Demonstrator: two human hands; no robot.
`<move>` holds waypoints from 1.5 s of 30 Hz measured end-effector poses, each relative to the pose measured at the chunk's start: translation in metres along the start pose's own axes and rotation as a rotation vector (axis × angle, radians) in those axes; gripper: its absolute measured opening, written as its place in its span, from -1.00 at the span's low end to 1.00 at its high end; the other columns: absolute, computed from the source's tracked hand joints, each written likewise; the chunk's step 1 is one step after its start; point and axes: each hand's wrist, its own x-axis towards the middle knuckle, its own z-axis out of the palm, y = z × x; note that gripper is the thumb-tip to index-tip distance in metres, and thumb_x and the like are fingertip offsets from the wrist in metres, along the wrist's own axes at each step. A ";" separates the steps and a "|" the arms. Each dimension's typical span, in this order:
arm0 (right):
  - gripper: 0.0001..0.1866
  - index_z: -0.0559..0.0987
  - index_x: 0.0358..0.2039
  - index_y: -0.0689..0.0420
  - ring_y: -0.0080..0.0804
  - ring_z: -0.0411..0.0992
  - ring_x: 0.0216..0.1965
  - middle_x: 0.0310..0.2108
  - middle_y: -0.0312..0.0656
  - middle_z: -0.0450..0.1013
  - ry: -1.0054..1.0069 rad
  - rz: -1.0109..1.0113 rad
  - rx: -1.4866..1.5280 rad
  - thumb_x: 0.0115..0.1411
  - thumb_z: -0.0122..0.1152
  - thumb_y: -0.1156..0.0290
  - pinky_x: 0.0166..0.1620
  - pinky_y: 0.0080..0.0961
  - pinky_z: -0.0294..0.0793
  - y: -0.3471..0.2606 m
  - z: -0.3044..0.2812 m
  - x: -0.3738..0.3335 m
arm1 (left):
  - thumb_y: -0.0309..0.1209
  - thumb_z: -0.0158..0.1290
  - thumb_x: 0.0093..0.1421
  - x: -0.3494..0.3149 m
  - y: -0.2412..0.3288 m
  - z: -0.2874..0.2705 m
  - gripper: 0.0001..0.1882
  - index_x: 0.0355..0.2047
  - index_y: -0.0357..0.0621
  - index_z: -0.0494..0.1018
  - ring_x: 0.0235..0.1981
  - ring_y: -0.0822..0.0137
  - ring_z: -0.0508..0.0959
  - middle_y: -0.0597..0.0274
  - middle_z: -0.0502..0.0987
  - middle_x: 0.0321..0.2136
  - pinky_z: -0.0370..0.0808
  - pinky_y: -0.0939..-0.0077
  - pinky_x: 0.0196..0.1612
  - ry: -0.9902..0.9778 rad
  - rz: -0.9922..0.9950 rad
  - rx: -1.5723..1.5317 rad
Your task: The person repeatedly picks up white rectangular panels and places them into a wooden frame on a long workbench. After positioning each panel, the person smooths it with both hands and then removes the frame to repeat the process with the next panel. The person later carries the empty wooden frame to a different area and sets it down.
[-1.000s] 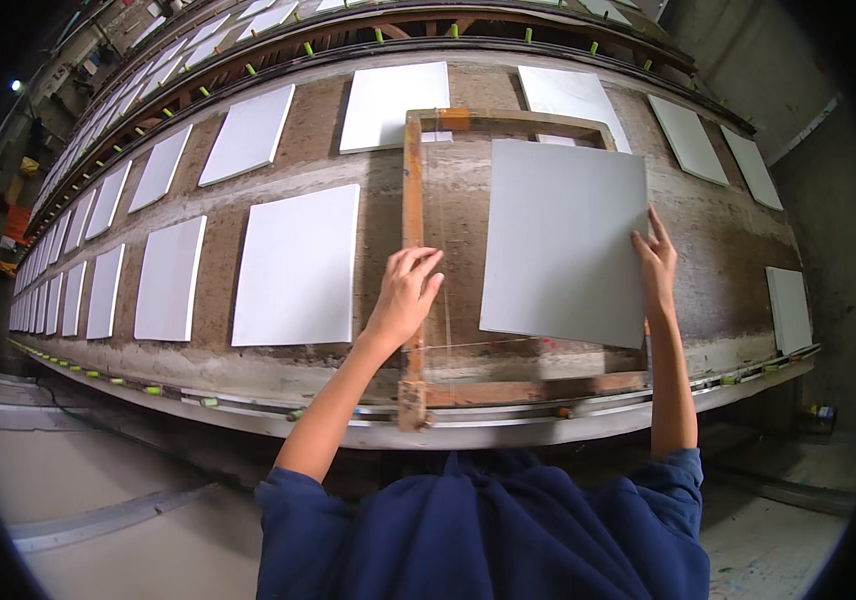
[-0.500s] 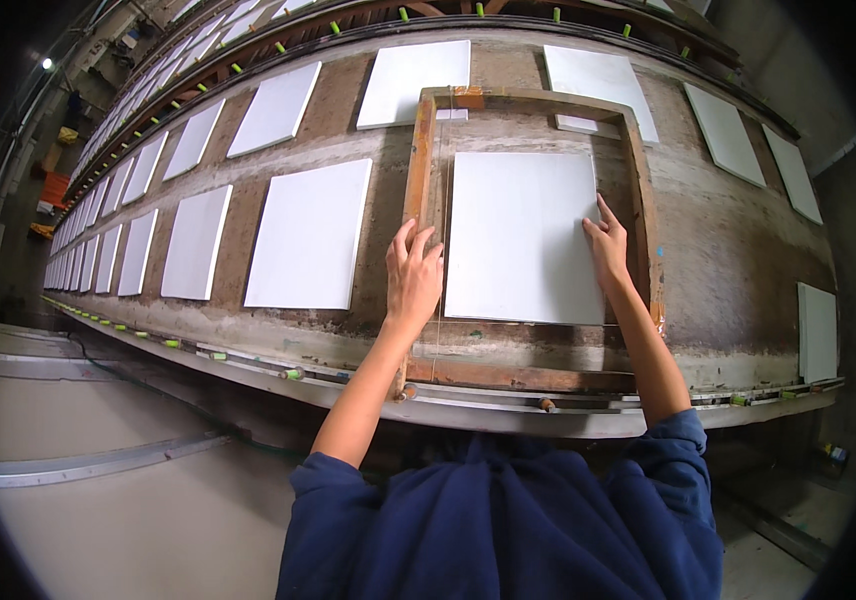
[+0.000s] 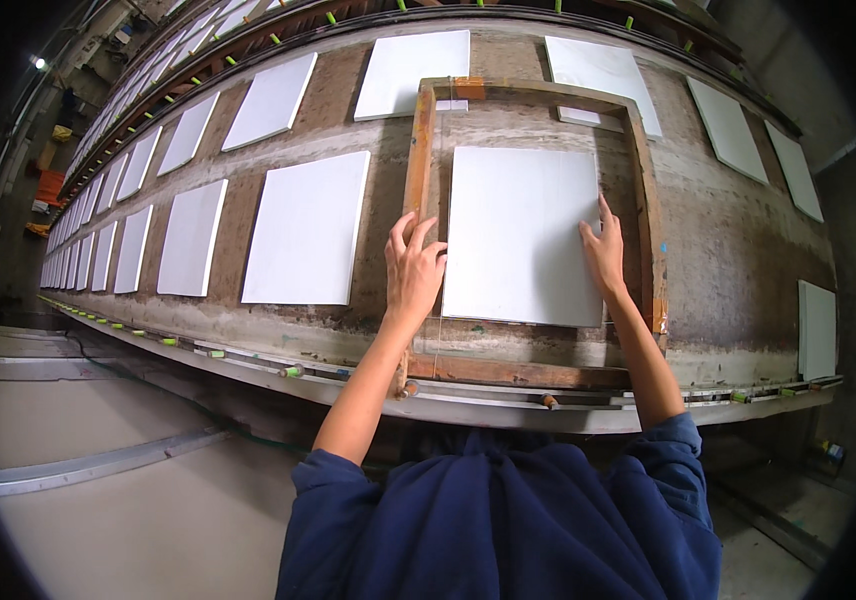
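Note:
A wooden frame (image 3: 648, 200) lies on the long brown table, with a white rectangular panel (image 3: 520, 235) inside its opening. My left hand (image 3: 414, 275) rests over the frame's left side, fingers spread; its thumb reaches to the panel's left edge. At the panel's right edge is my right hand (image 3: 603, 250), with index finger and thumb apart along that edge. Neither hand is wrapped round anything. A thin thread runs down inside the frame's left side, and orange tape patches its corners.
More white panels (image 3: 306, 230) lie in two rows along the table (image 3: 748, 280). A metal rail with green pegs (image 3: 291, 371) and a brown peg (image 3: 549, 402) edges its near side. Another long table with panels stands beyond. A thicker white panel (image 3: 816, 330) lies at the right end.
The view has shifted slightly. Both hands stay at the panel's sides, with only small finger movements; the left thumb sits a little closer to the panel's edge.

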 end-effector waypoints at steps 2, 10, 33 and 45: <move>-0.33 0.20 0.18 0.14 -0.01 0.14 -0.03 -0.07 0.15 0.19 0.031 -0.091 -0.209 0.03 0.17 0.41 0.07 -0.22 0.18 0.001 0.003 0.000 | -0.46 0.16 -0.03 0.001 0.000 0.000 -0.85 -0.39 -0.15 0.54 0.17 0.16 0.11 0.33 0.34 -0.01 0.21 0.18 0.16 -0.001 0.001 0.006; -0.33 0.19 0.14 0.27 0.03 0.10 -0.04 -0.03 0.18 0.13 0.059 -0.153 -0.297 0.02 0.19 0.41 0.05 -0.21 0.18 0.000 0.014 0.006 | -0.41 0.17 -0.04 0.001 -0.003 0.004 -0.86 -0.42 -0.13 0.53 0.17 0.13 0.08 0.33 0.35 -0.02 0.16 0.14 0.19 0.005 0.012 0.019; -0.29 0.17 0.15 0.28 -0.04 0.11 -0.02 -0.05 0.15 0.14 0.041 -0.151 -0.265 -0.03 0.22 0.49 0.04 -0.30 0.20 -0.008 0.005 -0.011 | -0.30 0.23 -0.10 -0.001 0.001 -0.003 -0.76 -0.43 -0.18 0.58 0.17 0.12 0.09 0.33 0.34 -0.10 -0.01 -0.14 0.21 -0.025 0.112 0.039; -0.37 -0.08 0.24 0.31 -0.19 -0.32 0.33 0.30 0.01 -0.21 -0.291 -0.485 -0.764 0.27 -0.33 0.20 0.31 -0.29 -0.32 -0.043 0.020 -0.069 | 0.04 -0.19 0.19 -0.022 0.023 0.027 -0.09 0.20 -0.52 -0.27 0.28 -0.16 -0.32 -0.46 -0.32 0.20 -0.29 -0.05 0.26 -0.339 0.269 0.009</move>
